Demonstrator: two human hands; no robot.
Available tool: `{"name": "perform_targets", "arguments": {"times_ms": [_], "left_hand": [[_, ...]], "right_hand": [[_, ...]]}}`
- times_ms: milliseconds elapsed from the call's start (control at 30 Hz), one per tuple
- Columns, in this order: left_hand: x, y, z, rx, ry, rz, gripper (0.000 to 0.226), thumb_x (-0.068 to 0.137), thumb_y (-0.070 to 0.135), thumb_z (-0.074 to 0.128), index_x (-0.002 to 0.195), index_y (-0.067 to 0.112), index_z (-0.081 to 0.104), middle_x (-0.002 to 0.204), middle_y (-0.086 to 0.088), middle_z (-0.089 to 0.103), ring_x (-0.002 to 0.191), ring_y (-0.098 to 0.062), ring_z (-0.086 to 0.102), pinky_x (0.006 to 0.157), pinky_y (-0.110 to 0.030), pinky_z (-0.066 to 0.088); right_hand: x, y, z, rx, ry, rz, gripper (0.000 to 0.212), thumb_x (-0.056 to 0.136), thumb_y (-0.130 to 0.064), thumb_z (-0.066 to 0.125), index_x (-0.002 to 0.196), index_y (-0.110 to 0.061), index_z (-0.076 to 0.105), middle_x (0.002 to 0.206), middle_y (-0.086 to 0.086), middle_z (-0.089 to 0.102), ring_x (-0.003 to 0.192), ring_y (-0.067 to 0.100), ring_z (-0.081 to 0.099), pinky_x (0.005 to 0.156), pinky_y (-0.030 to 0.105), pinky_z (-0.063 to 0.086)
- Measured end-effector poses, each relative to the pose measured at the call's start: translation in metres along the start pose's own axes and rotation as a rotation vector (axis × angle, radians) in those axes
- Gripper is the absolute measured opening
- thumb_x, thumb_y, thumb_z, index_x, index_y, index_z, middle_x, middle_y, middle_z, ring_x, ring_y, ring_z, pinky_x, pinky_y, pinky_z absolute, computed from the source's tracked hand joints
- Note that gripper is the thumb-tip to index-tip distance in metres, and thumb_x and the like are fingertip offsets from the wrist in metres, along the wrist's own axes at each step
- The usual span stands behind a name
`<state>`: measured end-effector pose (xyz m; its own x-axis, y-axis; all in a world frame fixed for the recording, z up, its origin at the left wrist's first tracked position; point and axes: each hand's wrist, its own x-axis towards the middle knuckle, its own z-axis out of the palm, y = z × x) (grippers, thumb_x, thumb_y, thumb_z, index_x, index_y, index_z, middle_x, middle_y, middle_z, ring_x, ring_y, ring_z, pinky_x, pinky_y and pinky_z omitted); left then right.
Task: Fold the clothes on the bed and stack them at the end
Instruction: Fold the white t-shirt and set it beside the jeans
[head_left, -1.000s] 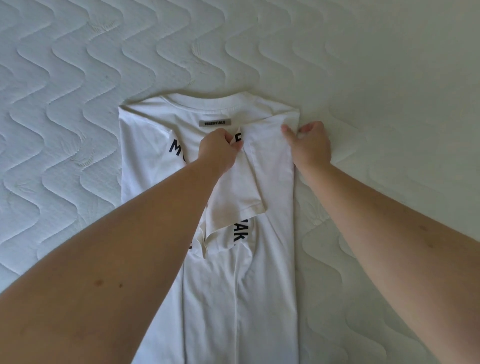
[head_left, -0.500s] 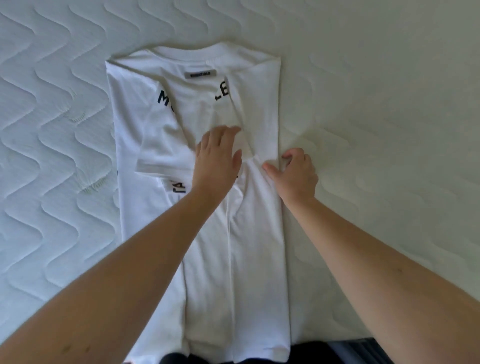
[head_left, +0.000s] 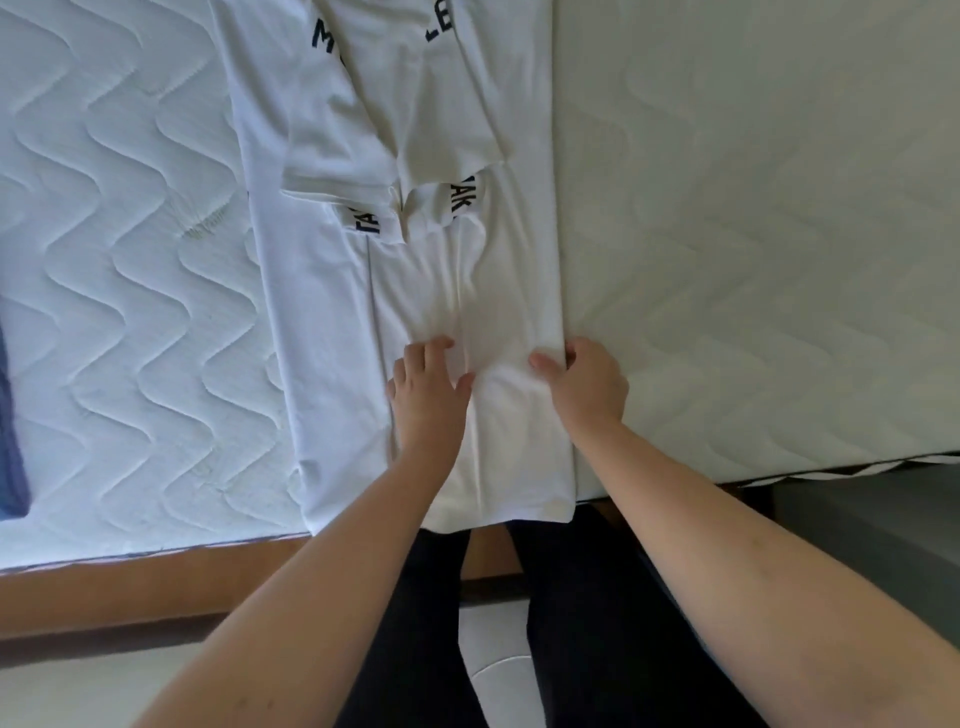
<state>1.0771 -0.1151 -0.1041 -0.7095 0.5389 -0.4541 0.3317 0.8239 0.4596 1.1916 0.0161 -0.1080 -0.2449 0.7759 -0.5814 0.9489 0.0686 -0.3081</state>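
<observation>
A white T-shirt (head_left: 426, 280) with black lettering lies lengthwise on the bed, both sides and sleeves folded in to a long narrow strip. Its hem reaches the mattress's near edge; its collar is out of frame at the top. My left hand (head_left: 428, 387) lies flat on the lower middle of the shirt, fingers spread and pressing the cloth. My right hand (head_left: 584, 384) is at the shirt's right folded edge, thumb on top and fingers curled at that edge.
The white quilted mattress (head_left: 130, 260) spreads to both sides. A blue garment (head_left: 9, 426) shows at the far left edge. The wooden bed frame (head_left: 156, 577) runs along the near side, with my dark-trousered legs (head_left: 571, 623) against it.
Both hands have slid down the shirt from the collar and sleeves to its lower part, smoothing it. The view has dropped toward the bed's near edge.
</observation>
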Motion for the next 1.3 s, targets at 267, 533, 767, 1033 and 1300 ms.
{"name": "perform_targets", "arguments": {"times_ms": [267,533,767,1033,1300], "left_hand": [[-0.065,-0.082,-0.020,0.399,0.046,0.238,0.054,0.071,0.026,0.084,0.121,0.014,0.066,0.119,-0.013,0.062,0.108,-0.036,0.061,0.084,-0.048,0.051],[-0.120,-0.165,-0.031,0.121,0.079,-0.252,0.055,0.098,0.051,0.044,0.143,0.022,0.034,0.144,-0.011,0.037,0.133,-0.033,0.036,0.106,-0.056,0.029],[-0.129,-0.171,-0.044,-0.408,-0.141,-0.676,0.040,0.090,0.048,0.062,0.108,0.013,0.056,0.090,0.001,0.059,0.075,-0.018,0.058,0.055,-0.028,0.040],[-0.159,-0.161,-0.062,-0.657,0.012,-0.487,0.048,0.091,0.027,0.061,0.121,0.056,0.036,0.093,0.012,0.069,0.075,-0.006,0.069,0.067,-0.029,0.055],[-0.168,-0.153,-0.085,0.068,-0.285,-0.023,0.053,0.098,0.018,0.047,0.148,0.034,0.040,0.120,-0.003,0.046,0.117,-0.025,0.048,0.101,-0.040,0.032]], "right_hand": [[-0.088,0.062,0.030,-0.011,-0.166,0.062,0.041,0.083,-0.053,0.064,0.095,-0.015,0.071,0.089,0.002,0.065,0.084,0.024,0.062,0.078,0.041,0.052],[-0.121,0.089,0.035,0.342,-0.344,0.162,0.039,0.086,-0.029,0.074,0.121,-0.016,0.061,0.104,-0.006,0.065,0.093,0.012,0.062,0.073,0.022,0.047],[-0.147,0.087,0.025,0.474,-0.276,0.232,0.039,0.091,-0.023,0.069,0.125,-0.016,0.051,0.118,0.007,0.063,0.097,0.019,0.065,0.090,0.039,0.055],[-0.170,0.073,-0.011,0.207,-0.229,-0.209,0.033,0.101,-0.020,0.051,0.133,-0.029,0.057,0.126,-0.009,0.061,0.116,0.014,0.058,0.094,0.017,0.038],[-0.184,0.075,-0.036,-0.350,-0.021,-0.572,0.042,0.083,-0.006,0.070,0.124,-0.016,0.066,0.108,0.011,0.069,0.093,0.035,0.063,0.090,0.043,0.042]]}}
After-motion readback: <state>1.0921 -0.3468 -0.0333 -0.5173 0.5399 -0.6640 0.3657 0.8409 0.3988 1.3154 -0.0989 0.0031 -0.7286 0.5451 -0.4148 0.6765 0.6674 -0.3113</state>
